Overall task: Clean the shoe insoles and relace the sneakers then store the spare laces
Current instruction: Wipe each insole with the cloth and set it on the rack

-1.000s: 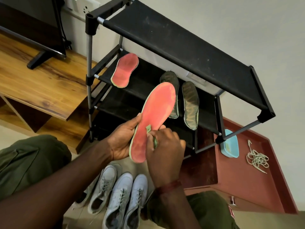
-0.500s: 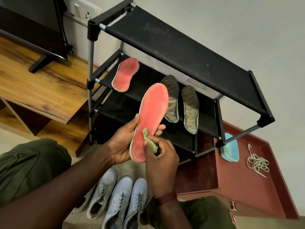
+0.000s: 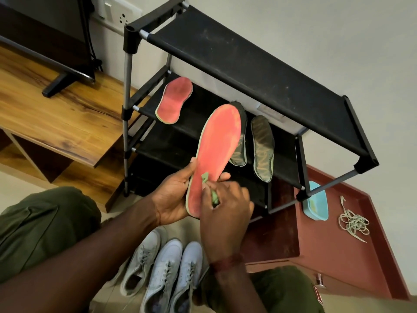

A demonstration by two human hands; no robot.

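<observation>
My left hand (image 3: 173,195) grips the heel end of the long red-orange foam insole with a green edge (image 3: 218,150), held up before the black fabric shoe rack (image 3: 248,64). My right hand (image 3: 225,208) pinches a small green wiping cloth (image 3: 214,197) against its lower face. Risk: only the heel is held, so hard rubbing likely bends it or twists it loose onto the grey lace-up sneakers (image 3: 162,274) below. The tiny cloth may slip too.
</observation>
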